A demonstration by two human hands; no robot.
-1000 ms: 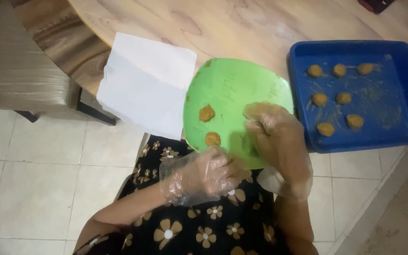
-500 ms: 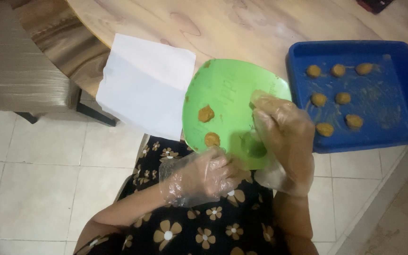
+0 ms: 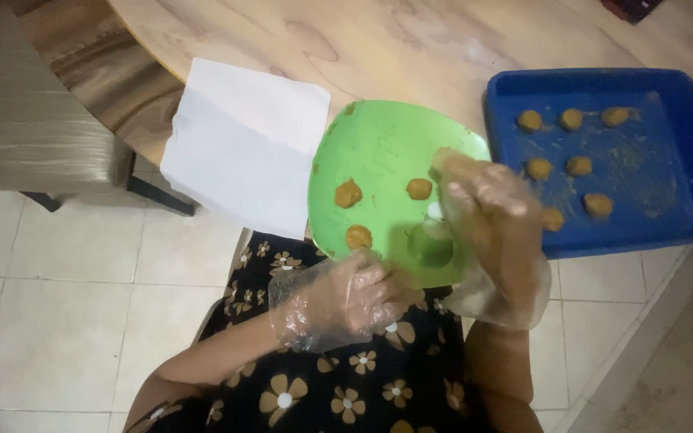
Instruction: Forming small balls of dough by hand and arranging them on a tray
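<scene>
Head view: green plate [image 3: 378, 152] is steadied at its near edge by the gloved left hand [image 3: 338, 301], fingers curled under the rim. The gloved right hand [image 3: 487, 212] is held over the plate, fingers bunched; whether a ball is pinched cannot be told. Three dough balls [image 3: 419, 189] are seen left of the right hand. Eight are already laid in the blue tray [image 3: 683, 160] to its right. Paper [image 3: 242, 144] lies beyond the left hand on the tabletop [image 3: 443, 48].

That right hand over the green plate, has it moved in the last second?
Yes. The right hand slid toward the blue tray, uncovering a third ball on the plate.
</scene>
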